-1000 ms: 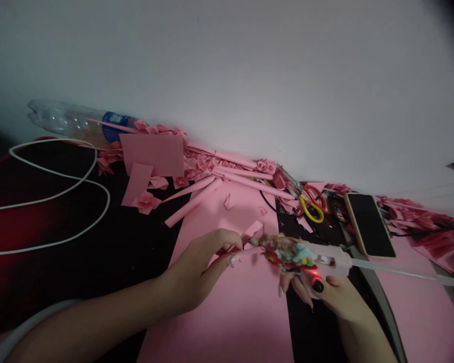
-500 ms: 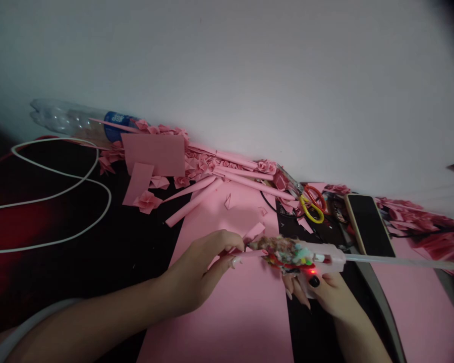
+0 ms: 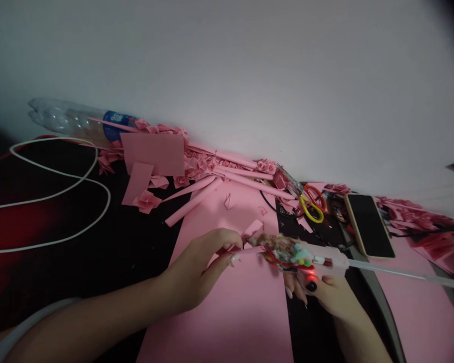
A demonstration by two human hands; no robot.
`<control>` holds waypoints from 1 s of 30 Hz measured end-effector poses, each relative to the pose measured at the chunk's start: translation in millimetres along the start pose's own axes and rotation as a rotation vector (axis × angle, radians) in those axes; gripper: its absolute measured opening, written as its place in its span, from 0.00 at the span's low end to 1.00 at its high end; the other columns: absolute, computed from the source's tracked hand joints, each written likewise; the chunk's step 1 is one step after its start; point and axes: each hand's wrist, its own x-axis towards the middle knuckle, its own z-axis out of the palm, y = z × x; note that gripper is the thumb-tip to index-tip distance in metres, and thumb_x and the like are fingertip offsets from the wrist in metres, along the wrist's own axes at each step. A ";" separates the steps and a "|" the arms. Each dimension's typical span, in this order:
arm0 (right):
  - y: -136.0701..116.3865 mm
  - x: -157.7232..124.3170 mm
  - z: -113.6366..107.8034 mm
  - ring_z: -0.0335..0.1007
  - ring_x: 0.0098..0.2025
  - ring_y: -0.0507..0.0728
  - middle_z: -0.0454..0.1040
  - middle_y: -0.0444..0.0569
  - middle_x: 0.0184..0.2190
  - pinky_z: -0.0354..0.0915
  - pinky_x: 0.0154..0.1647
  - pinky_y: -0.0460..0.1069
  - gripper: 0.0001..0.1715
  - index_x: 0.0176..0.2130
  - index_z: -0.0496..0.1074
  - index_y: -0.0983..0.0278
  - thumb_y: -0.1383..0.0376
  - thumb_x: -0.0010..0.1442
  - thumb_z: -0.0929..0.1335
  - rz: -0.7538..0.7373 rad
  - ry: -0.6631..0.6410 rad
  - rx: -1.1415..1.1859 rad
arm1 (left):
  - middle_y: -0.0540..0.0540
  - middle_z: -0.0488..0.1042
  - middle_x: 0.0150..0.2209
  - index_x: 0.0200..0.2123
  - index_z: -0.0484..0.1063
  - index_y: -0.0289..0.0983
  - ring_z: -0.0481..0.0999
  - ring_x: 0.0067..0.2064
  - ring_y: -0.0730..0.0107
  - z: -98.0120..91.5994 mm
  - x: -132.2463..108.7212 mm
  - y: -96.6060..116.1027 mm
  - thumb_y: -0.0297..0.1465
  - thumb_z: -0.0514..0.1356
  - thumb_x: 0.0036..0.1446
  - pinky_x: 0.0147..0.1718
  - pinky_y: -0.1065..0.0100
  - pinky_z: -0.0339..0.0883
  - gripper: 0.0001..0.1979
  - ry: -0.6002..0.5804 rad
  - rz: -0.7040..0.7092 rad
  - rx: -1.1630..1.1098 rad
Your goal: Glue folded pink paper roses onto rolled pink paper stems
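Observation:
My left hand (image 3: 199,267) pinches a small folded piece of pink paper (image 3: 236,248) with its fingertips, close to the nozzle of a hot glue gun (image 3: 287,253). The gun's front is crusted with dried glue and coloured bits, and a small red light glows on it. My right hand (image 3: 325,295) grips the gun from below, with dark-painted nails showing. A long translucent glue stick (image 3: 401,275) runs out of the gun's back. The nozzle tip is partly hidden by the crusted glue.
Under my hands lies a pink paper sheet (image 3: 227,312) on a black surface. Beyond it are rolled pink paper tubes (image 3: 192,201), pink paper roses (image 3: 147,201), a plastic bottle (image 3: 75,121), a white cable (image 3: 60,241), scissors (image 3: 312,206) and a phone (image 3: 370,226) against a white wall (image 3: 227,75).
The glue gun's back end and stick swing up, then dip back down on the right. My left hand stays near the nozzle with the paper.

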 end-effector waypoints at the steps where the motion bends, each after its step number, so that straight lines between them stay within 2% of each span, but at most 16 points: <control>1: 0.3 0.0 -0.4 0.60 0.16 0.51 0.67 0.48 0.15 0.57 0.18 0.46 0.34 0.18 0.64 0.65 0.42 0.58 0.61 0.009 -0.008 -0.015 | 0.53 0.64 0.30 0.34 0.63 0.38 0.63 0.31 0.76 0.2 0.2 -0.3 0.21 0.51 0.60 0.32 0.73 0.59 0.07 0.003 0.000 -0.005; 10: 1.9 0.4 -1.4 0.55 0.16 0.49 0.62 0.44 0.13 0.55 0.17 0.46 0.34 0.21 0.67 0.66 0.40 0.57 0.61 0.021 -0.003 -0.023 | 0.53 0.63 0.30 0.35 0.62 0.38 0.63 0.32 0.75 0.5 -1.5 -3.2 0.22 0.51 0.61 0.32 0.72 0.59 0.06 -0.001 0.005 -0.004; 16: -0.1 0.4 -1.3 0.57 0.17 0.49 0.63 0.45 0.14 0.55 0.18 0.46 0.35 0.18 0.64 0.65 0.40 0.57 0.61 -0.006 -0.004 -0.064 | 0.53 0.63 0.31 0.35 0.62 0.39 0.63 0.32 0.75 0.8 -0.1 -2.2 0.22 0.50 0.61 0.32 0.73 0.60 0.07 0.007 0.020 -0.012; 21: -3.3 -1.7 0.8 0.56 0.16 0.49 0.63 0.45 0.12 0.55 0.20 0.47 0.35 0.17 0.66 0.66 0.42 0.59 0.60 0.058 -0.012 -0.014 | 0.53 0.64 0.31 0.36 0.63 0.39 0.63 0.32 0.75 0.9 -1.6 -3.2 0.21 0.50 0.61 0.32 0.73 0.59 0.07 0.001 0.015 0.000; 24: -4.3 -0.7 2.2 0.58 0.16 0.50 0.65 0.46 0.13 0.56 0.20 0.47 0.35 0.18 0.67 0.65 0.43 0.60 0.60 0.086 0.008 -0.026 | 0.53 0.64 0.31 0.36 0.63 0.39 0.64 0.32 0.75 1.1 -1.4 -3.6 0.22 0.50 0.61 0.33 0.73 0.60 0.07 -0.006 0.001 0.000; 30: -5.8 4.7 1.9 0.58 0.19 0.51 0.62 0.44 0.13 0.61 0.25 0.48 0.33 0.17 0.62 0.63 0.42 0.57 0.63 0.057 0.048 -0.083 | 0.53 0.64 0.31 0.35 0.63 0.39 0.65 0.33 0.75 1.7 -0.3 -3.3 0.22 0.50 0.61 0.34 0.72 0.61 0.07 0.004 -0.009 -0.020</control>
